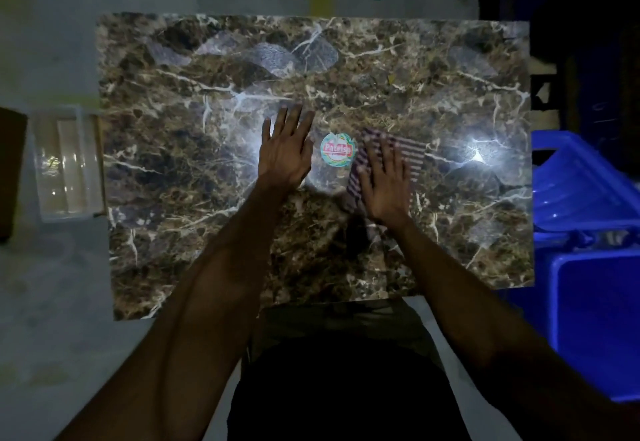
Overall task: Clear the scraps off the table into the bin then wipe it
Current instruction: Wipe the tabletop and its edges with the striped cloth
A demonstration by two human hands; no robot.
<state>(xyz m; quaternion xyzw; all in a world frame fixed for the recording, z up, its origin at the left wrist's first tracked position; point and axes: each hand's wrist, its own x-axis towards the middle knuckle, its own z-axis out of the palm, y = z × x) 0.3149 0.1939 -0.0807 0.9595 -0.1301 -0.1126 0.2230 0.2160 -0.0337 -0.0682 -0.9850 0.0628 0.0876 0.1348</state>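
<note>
A brown marble-patterned table [194, 219] fills the middle of the dim view. My left hand [285, 148] lies flat on its centre with straight, spread fingers and holds nothing. My right hand [384, 182] presses flat on a red-and-white striped cloth [408, 150] just right of centre. Between the two hands is a round printed sticker [338, 148] stuck on the tabletop. A tiny yellow scrap [391, 78] lies further back on the table.
A white rectangular bin [62, 163] stands on the floor off the table's left edge. Blue plastic furniture [585, 219] crowds the right side. My dark-clothed body is at the near edge. Grey floor surrounds the table.
</note>
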